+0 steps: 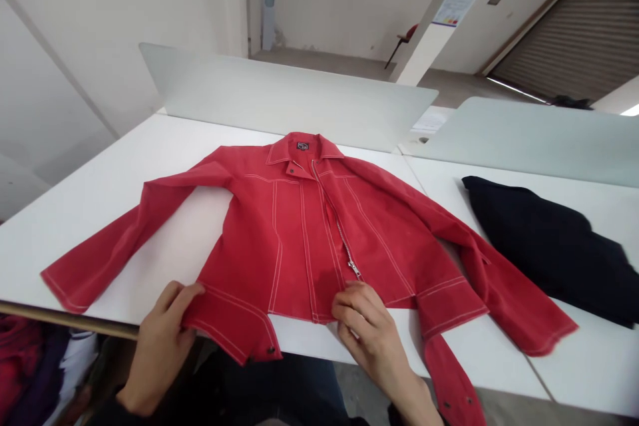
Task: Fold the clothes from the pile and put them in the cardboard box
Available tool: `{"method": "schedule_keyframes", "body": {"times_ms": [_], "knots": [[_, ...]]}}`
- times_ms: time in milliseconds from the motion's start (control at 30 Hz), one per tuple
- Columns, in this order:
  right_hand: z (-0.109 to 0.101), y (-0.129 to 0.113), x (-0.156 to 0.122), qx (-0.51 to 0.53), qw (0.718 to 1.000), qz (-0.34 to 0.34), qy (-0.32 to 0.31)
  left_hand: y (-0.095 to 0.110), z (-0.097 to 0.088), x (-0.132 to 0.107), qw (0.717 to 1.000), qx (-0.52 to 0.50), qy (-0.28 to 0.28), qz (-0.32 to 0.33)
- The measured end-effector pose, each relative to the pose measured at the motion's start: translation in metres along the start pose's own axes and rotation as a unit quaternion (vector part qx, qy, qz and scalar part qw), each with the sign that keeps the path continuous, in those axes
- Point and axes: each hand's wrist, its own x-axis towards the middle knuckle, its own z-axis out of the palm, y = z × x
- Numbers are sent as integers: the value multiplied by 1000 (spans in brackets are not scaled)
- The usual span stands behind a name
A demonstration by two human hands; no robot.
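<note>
A red jacket (pixel 254 233) with white stitching lies front up on the white table, its collar at the far side and sleeves spread to both sides. At the lower left corner of the jacket, my left hand (pixel 164 339) is closed on the waistband, thumb on top. The waistband's snap end hangs over the near table edge. My right hand (pixel 367 326) has its fingers curled together at the bottom of the front opening, on the jacket's edge. Just above it is the metal zipper pull (pixel 353 269), with the zip partly apart. A second waistband tab (pixel 452 379) dangles at the right.
Folded dark cloth (pixel 544 239) lies on the table at the right. Frosted divider panels (pixel 299 100) stand along the back edge of the white table (pixel 114 180). Below the left edge, several garments (pixel 40 359) are heaped. A water dispenser (pixel 268 20) stands by the far wall.
</note>
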Motion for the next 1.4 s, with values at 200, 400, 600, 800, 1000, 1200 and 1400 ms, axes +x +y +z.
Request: {"method": "schedule_keyframes", "body": {"times_ms": [200, 400, 600, 800, 1000, 1200, 1400], "knots": [[7, -4, -8, 57, 990, 35, -124, -2, -4, -25, 986, 150, -68, -5], [-20, 4, 5, 90, 980, 50, -172, -10, -9, -23, 983, 169, -55, 48], [-48, 25, 68, 53, 984, 13, -169, -22, 0, -18, 988, 83, -64, 117], [22, 51, 186, 93, 975, 16, -200, -27, 13, -22, 992, 64, -34, 104], [122, 59, 278, 49, 982, 22, -182, -27, 17, -25, 995, 56, -15, 86], [165, 32, 316, -60, 952, -7, -300, -24, 21, -32, 996, 66, -30, 61], [195, 32, 330, -75, 975, 77, -195, -19, 17, -29, 995, 59, 0, 81]]}}
